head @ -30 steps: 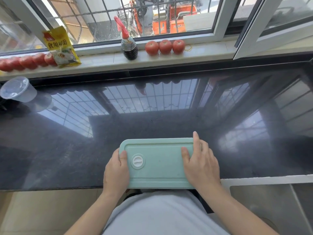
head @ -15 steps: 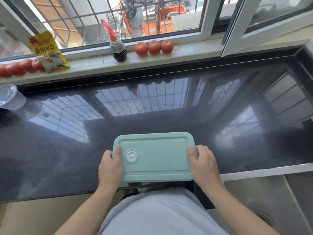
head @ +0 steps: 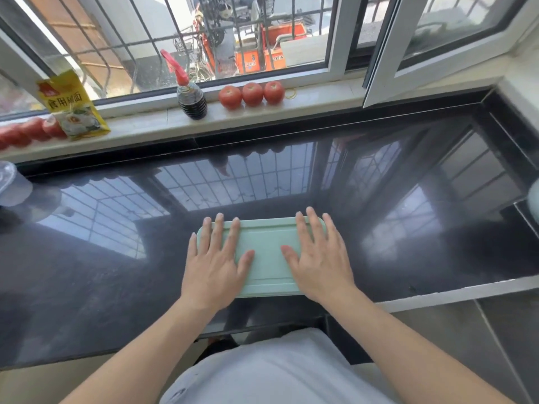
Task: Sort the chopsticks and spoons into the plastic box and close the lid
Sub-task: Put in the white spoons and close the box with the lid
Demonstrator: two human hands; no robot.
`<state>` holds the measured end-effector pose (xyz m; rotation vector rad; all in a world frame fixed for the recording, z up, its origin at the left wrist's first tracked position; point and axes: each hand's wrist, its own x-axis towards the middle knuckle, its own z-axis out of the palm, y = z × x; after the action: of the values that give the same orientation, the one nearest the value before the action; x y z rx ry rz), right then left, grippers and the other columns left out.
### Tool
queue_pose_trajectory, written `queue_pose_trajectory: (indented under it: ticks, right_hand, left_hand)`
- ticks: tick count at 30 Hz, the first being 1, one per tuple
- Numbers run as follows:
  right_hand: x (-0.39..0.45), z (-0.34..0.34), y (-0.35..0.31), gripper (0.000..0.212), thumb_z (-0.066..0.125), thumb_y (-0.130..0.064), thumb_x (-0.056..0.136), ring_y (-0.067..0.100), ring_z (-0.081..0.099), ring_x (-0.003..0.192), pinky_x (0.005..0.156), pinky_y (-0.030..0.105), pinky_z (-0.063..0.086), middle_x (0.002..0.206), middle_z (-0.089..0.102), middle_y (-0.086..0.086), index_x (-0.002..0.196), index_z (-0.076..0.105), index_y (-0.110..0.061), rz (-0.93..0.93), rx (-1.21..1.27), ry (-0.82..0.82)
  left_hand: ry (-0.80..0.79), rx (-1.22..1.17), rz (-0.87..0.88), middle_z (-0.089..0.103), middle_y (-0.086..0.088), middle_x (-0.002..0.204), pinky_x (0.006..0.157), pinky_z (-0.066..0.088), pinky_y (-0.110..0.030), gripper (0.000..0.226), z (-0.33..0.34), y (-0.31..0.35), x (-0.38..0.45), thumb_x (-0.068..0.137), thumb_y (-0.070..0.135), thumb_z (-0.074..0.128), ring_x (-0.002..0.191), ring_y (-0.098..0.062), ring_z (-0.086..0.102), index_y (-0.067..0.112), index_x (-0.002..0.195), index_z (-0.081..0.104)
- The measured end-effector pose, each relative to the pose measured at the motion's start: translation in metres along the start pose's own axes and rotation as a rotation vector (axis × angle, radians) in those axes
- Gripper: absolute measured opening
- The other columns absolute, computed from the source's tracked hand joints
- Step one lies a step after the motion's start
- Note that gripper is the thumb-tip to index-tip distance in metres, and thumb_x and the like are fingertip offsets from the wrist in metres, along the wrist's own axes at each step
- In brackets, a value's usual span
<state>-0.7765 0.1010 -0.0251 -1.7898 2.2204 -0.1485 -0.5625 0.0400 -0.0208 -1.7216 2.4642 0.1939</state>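
Our left hand (head: 214, 265) and right hand (head: 319, 262) lie flat, fingers straight, gripping nothing, pressing lid (head: 267, 252); box on dark surface (head: 116, 287), 6 o'clock.

Yellow packet (head: 73, 107) on the windowsill (head: 315, 102): dark printed characters across upper half, reading 食用纯面 or similar (third character uncertain). Small red logo patch at top of packet, lettering too small to read. Orange vehicle (head: 259, 51) outside the window: two white plates with dark markings, too blurred to read. No other text legible.
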Motion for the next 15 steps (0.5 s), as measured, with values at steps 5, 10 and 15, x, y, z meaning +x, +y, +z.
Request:
queue_pose_trajectory:
  ticks: [5,10,15]
  right_hand:
    - [-0.001,-0.006,-0.001,0.082,0.012,-0.067,0.099,0.028,-0.019,0.154,0.125,0.052,-0.004,0.170,-0.007,0.007,0.162,0.003,-0.015,-0.122,-0.111,0.003]
    - [-0.014,-0.004,0.014,0.094,0.022,-0.078,0.092,0.025,-0.021,0.154,0.123,0.047,-0.007,0.169,-0.011,0.010,0.163,0.009,-0.017,-0.444,-0.166,-0.095]
    - [-0.017,0.002,0.033,0.095,0.046,-0.072,0.086,0.038,0.002,0.155,0.123,0.052,0.008,0.167,0.005,0.023,0.161,0.021,-0.019,-0.523,-0.263,-0.037]
  left_hand:
    - [0.038,-0.018,0.006,0.004,-0.008,0.172,0.127,0.005,-0.050,0.073,-0.005,0.000,-0.005,0.100,0.064,0.009,0.158,-0.027,-0.006,0.029,0.163,0.010]
    - [0.035,0.046,0.343,0.021,-0.015,0.168,0.123,0.020,-0.058,0.074,0.000,-0.013,-0.036,0.099,0.067,0.028,0.155,-0.038,0.017,0.023,0.159,0.034]
    - [-0.062,0.185,0.520,0.024,-0.019,0.166,0.117,0.025,-0.068,0.086,0.000,-0.022,-0.013,0.089,0.073,0.047,0.154,-0.044,0.019,0.026,0.160,0.030]
